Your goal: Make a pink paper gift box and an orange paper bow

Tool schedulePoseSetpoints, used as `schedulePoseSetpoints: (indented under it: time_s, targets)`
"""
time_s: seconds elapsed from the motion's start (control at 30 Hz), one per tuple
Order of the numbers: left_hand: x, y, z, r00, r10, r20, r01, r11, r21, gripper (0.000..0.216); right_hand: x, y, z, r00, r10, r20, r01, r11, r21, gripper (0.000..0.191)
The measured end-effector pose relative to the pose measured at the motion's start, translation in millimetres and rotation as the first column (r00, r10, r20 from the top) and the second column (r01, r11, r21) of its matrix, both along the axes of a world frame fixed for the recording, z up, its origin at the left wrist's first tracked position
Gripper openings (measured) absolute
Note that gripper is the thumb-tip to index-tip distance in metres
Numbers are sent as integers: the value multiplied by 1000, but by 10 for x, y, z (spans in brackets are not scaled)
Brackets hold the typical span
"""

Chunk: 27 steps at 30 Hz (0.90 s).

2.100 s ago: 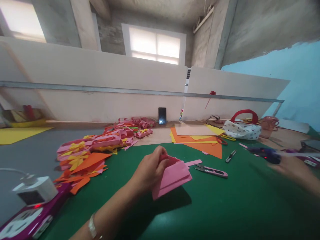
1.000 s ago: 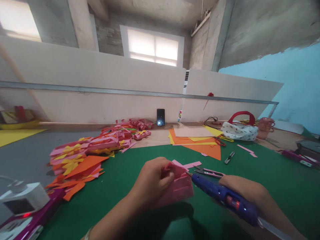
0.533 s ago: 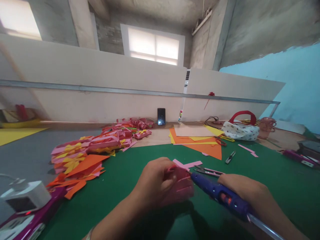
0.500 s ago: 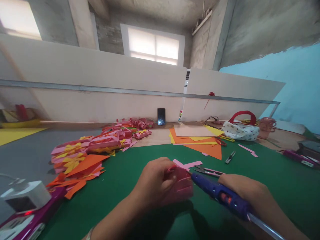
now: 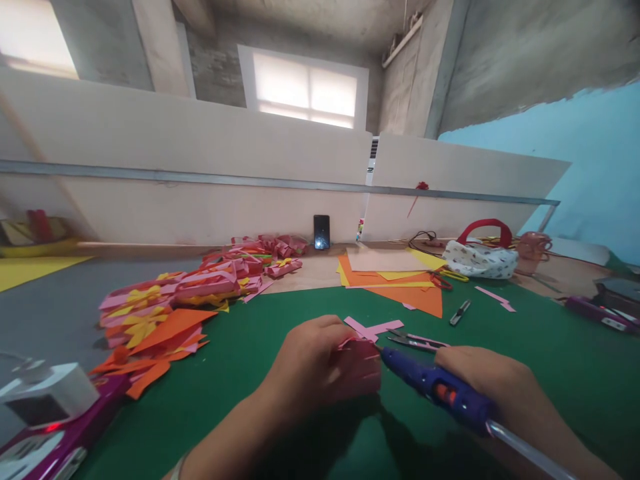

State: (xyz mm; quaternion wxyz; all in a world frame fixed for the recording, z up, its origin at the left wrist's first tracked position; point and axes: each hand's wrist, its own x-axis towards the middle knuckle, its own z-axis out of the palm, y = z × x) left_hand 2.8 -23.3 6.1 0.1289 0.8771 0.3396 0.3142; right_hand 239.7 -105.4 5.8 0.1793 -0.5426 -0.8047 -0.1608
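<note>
My left hand (image 5: 311, 357) is closed on a folded pink paper piece (image 5: 363, 370) with slits along its side, held over the green mat (image 5: 240, 373). In my right hand (image 5: 493, 373) is a blue glue gun (image 5: 435, 387), a clear glue stick (image 5: 525, 448) coming out of its back end. The nozzle points left, at the upper right edge of the pink paper; I cannot tell whether it touches. Just behind lie crossed pink paper strips (image 5: 383, 328) and small thread snips (image 5: 415, 342).
Pink, orange and yellow paper pieces (image 5: 170, 300) are heaped at left, behind a purple power strip (image 5: 100, 407) with a white charger (image 5: 47, 393). Paper sheets (image 5: 400, 290), a cutter knife (image 5: 460, 312), a cloth bag (image 5: 480, 259) and a phone (image 5: 322, 232) are farther back.
The pink paper in my left hand has turned and shifted slightly left. The glue gun's nozzle stays close to its edge, the gun having moved only a little left.
</note>
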Motion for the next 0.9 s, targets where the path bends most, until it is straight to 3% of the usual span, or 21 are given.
schedulePoseSetpoints:
  time_s: [0.13, 0.27, 0.43, 0.63, 0.9]
  targets:
    - [-1, -11, 21, 1000, -1, -10, 1, 999, -32, 26, -3, -11, -10, 1000, -6, -22, 5, 1000, -29, 17]
    - [2, -18, 45, 999, -21, 41, 25, 996, -91, 27, 3, 26, -46, 1000, 4, 9, -4, 1000, 29, 17]
    - [-2, 5, 58, 999, 2, 39, 3, 991, -130, 25, -3, 34, -5, 998, -8, -61, 5, 999, -54, 17]
    - [-13, 21, 41, 996, -68, 59, 79, 978, -193, 25, -18, 9, 54, 999, 38, 10, -38, 999, 17, 19]
    - [-5, -12, 73, 991, -108, 77, 122, 970, -208, 22, -32, 2, 23, 1000, -9, 1, 9, 1000, 8, 13]
